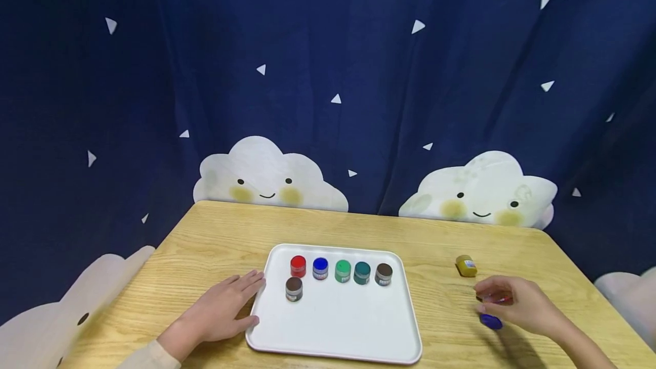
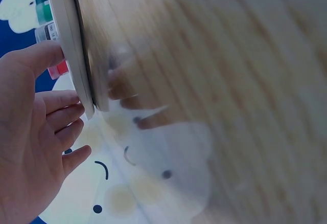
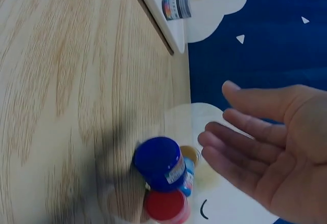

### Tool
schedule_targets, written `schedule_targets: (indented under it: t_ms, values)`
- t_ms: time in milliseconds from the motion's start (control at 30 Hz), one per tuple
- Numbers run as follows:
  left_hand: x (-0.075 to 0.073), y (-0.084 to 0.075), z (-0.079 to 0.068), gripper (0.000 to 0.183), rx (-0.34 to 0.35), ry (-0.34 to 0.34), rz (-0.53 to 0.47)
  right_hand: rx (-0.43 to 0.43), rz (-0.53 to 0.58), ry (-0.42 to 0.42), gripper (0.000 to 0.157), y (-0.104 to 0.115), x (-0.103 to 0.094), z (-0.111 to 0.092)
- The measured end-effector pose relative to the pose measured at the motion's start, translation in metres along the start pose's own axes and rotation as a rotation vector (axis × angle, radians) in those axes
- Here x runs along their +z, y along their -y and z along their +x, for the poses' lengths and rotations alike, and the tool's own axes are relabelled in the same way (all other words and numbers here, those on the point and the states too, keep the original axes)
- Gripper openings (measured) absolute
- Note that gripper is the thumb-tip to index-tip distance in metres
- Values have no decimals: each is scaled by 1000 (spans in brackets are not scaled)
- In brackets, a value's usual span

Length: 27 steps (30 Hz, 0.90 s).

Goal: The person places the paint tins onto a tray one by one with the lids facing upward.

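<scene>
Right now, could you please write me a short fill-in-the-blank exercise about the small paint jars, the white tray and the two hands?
1. The white rectangular tray on the wooden table holds ___ small paint jars.
2. The person's left hand rests against the tray's ___ edge.
3. The jar standing alone in front of the row has a ___ lid.
4. The yellow jar stands ___ the tray, beyond the right hand.

Missing words: six; left; brown; outside
</scene>
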<state>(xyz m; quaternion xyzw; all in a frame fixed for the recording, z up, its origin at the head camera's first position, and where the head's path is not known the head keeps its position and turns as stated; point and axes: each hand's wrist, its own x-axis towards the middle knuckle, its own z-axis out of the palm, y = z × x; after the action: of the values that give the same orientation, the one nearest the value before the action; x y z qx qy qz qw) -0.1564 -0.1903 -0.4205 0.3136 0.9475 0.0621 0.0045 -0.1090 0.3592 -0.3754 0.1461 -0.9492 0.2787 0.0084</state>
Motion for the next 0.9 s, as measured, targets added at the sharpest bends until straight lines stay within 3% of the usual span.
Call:
schedule_targets:
  t_ms: [233, 400, 667, 900]
  values:
    - [1, 0, 0, 68, 0, 8, -8, 108, -164, 23, 24, -8, -10, -9]
    - [0, 1, 0, 68, 1, -2, -9, 160, -216, 70, 23, -11, -10, -8]
    - [-1, 1, 1, 67, 3, -8, -5, 103, -162, 104, 26, -9, 0, -2]
    - [-1, 2, 1, 68, -5, 10, -19, 15, -129, 66, 26, -3, 10, 9]
